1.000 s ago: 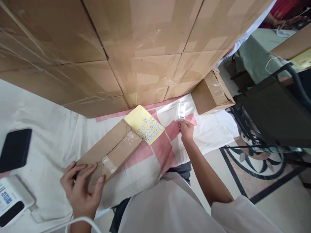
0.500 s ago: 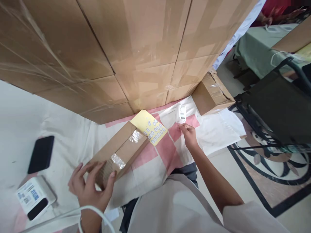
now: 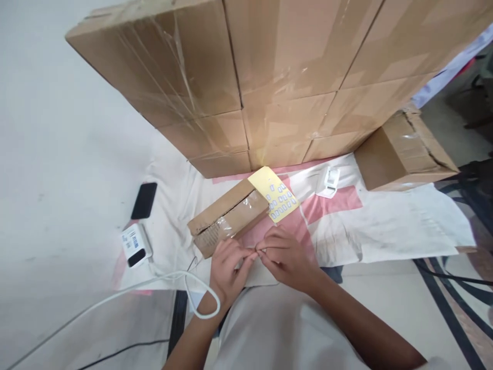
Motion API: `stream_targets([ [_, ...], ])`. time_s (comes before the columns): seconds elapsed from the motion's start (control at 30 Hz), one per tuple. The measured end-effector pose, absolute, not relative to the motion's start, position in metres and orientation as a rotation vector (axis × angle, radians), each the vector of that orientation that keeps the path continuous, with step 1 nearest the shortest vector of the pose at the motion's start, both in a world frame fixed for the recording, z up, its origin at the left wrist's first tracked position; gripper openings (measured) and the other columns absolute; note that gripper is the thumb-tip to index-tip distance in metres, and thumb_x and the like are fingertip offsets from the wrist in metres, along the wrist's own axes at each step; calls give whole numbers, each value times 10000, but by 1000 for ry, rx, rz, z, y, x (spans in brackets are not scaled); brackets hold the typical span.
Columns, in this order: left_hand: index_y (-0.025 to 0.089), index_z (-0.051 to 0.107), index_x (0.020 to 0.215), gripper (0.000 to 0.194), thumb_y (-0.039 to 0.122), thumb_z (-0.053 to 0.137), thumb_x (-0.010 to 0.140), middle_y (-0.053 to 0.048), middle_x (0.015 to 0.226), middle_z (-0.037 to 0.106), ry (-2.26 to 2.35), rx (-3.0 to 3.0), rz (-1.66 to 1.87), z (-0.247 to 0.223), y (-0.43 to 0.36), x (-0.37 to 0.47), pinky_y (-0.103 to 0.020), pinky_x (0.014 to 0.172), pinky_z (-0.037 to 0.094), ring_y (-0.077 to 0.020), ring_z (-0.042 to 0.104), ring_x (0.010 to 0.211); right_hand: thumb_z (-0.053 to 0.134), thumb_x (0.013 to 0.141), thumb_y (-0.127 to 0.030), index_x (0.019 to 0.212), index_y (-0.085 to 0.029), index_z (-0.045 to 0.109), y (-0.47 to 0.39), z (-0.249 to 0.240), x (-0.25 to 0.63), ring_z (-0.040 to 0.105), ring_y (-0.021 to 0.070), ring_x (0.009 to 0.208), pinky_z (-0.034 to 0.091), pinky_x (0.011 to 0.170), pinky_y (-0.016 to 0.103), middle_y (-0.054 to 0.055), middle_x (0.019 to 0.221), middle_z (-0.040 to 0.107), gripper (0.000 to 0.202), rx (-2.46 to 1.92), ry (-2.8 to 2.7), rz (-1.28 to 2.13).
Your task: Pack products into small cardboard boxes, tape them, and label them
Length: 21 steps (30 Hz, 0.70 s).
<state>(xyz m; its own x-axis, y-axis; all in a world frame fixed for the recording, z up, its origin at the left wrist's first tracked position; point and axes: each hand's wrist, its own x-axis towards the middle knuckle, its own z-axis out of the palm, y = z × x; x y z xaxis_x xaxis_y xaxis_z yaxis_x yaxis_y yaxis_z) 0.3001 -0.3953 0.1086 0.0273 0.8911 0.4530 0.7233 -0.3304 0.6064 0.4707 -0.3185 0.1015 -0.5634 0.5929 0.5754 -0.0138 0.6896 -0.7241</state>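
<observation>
My left hand (image 3: 230, 270) and my right hand (image 3: 287, 257) meet in front of my body, thumb and finger of each pinched together. Whatever is between the fingertips is too small to make out. Just beyond them lies a long, narrow cardboard box (image 3: 227, 210) with strips of clear tape on top. A yellow sheet of small white labels (image 3: 283, 200) is partly tucked by the box's far right end. Farther right on the cloth, a small white plastic case (image 3: 328, 182) sits apart from both hands. A white cable (image 3: 200, 314) loops over my left wrist.
Tall stacked cartons (image 3: 285, 118) wrapped in clear film stand behind the work area. An opened carton (image 3: 408, 149) is at the right. On the left lie a black phone (image 3: 144, 200) and a white device (image 3: 135, 243) on the pink-and-white cloth (image 3: 173, 205).
My left hand has left the cardboard box, and my right hand has come away from the white case. Both now meet near my body. The view has swung left.
</observation>
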Motion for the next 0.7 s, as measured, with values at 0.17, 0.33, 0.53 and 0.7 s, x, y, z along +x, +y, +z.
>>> stream_targets([
  [0.17, 210, 619, 940, 147, 65, 635, 920, -9, 786, 651, 1820, 2158, 1328, 126, -423, 281, -322, 697, 433, -155, 590, 742, 705, 904, -379, 632, -231, 396, -305, 69, 472, 671, 206, 757, 457, 635, 314, 33, 778, 722, 437, -1115, -1920, 1163],
  [0.33, 221, 625, 860, 124, 183, 609, 977, 3, 771, 631, 1930, 1706, 1289, 147, -412, 249, -300, 688, 448, -145, 580, 728, 623, 905, -443, 609, -247, 316, -288, 50, 490, 692, 243, 796, 417, 614, 311, 18, 641, 598, 469, -1411, -1756, 1162],
  [0.53, 224, 637, 768, 248, 392, 631, 951, 32, 718, 660, 1971, 1752, 772, 140, -364, 211, -331, 734, 402, -141, 568, 667, 597, 928, -375, 624, -238, 331, -286, 50, 487, 666, 227, 856, 404, 668, 325, 33, 747, 617, 426, -1311, -1790, 1100],
  [0.7, 236, 606, 787, 380, 566, 794, 778, 2, 798, 650, 2096, 1788, 541, 131, -342, 199, -369, 829, 412, -215, 595, 844, 603, 938, -365, 634, -237, 349, -290, 40, 484, 615, 205, 794, 398, 657, 331, 50, 817, 633, 416, -1282, -1789, 1147],
])
